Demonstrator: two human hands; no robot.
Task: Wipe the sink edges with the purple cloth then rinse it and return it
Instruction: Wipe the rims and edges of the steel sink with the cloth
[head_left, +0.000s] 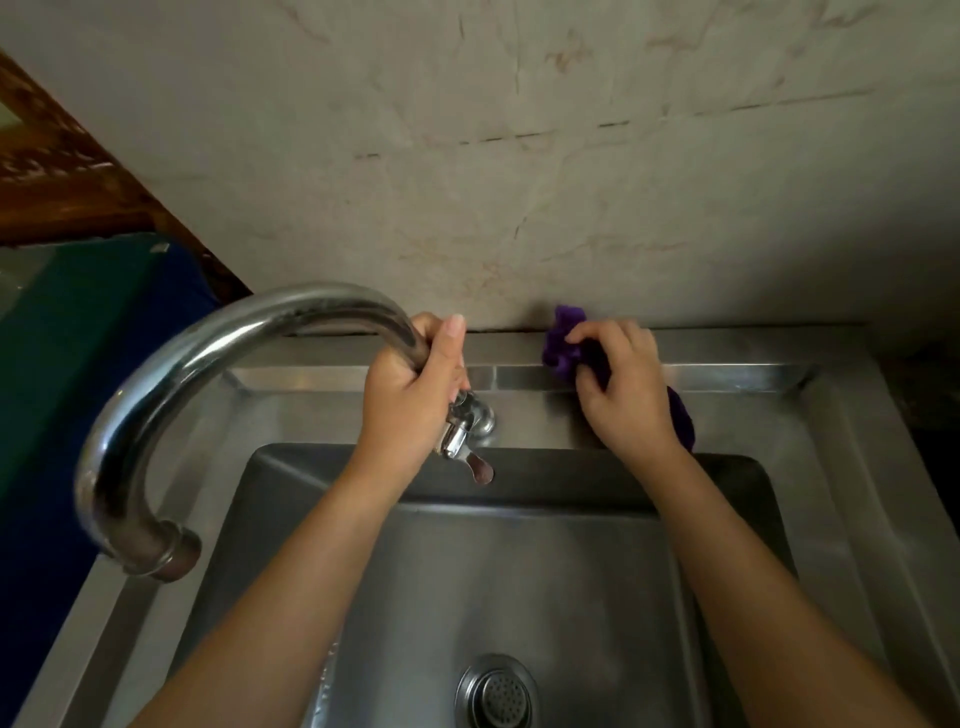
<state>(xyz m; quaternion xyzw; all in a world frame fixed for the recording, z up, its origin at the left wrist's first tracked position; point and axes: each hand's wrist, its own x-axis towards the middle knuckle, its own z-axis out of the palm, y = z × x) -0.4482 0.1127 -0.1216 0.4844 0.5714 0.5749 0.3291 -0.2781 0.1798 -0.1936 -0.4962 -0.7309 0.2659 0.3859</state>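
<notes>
Head view has the purple cloth (563, 345) bunched into a wad on the far ledge of the sink (737, 358), right against the foot of the wall (519, 182) and a little right of the tap. The right hand (626, 389) is curled over it, fingers gripping the wad and pressing it down onto the steel, while a dark tail of cloth shows past the wrist on the right. Bunched that tightly, I'd guess it touches only a narrow strip at a time, so the seam along the wall and the far right corner could easily get skipped. That loose tail might also drag behind the stroke. To the left, the left hand (415, 395) is wrapped round the lower neck of the tap (171, 379), thumb pointing up, with its lower fingers just above the lever (475, 465). A slip there could nudge the lever, I think. The spout curves out to the near left and its mouth looks to hang over the left rim rather than over the basin, so any water might land on the edge or run off it. If the neck swivels, leaning on it could swing it too. The drain (496, 691) sits near in the basin, and a blue-green surface (78, 338) lies just left of the sink, where a spill would go.
</notes>
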